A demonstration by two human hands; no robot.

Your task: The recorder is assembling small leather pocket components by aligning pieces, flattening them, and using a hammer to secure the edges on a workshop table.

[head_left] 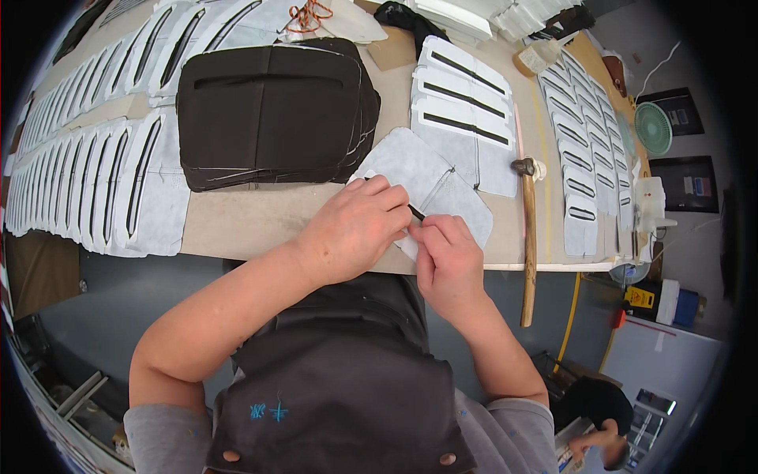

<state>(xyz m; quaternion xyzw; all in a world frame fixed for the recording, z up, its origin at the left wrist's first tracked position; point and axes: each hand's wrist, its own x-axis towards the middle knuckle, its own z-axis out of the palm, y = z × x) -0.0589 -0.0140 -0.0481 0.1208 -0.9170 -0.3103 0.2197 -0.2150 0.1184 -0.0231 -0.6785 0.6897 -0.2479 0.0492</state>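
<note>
Both hands work at the near edge of the table, over a pale grey-white fabric piece [454,197] with stitched lines on it. My left hand [359,225] bends its fingers down onto the near part of this piece. Close beside it, my right hand [450,257] pinches the same edge between thumb and curled fingers. A short stretch of black strip [416,212] shows between the hands; the rest of it is covered by fingers. Just beyond lie overlapping white pieces with black slots [466,91]. Left of them sits a stack of dark fabric panels [272,110].
A wooden-handled hammer [529,245] overhangs the table's front edge on the right. Rows of slotted pale pieces lie at the left [103,174] and far right [580,158]. A bottle of yellowish liquid [537,59] and orange cord [308,14] are farther back. Another person [596,407] is at lower right.
</note>
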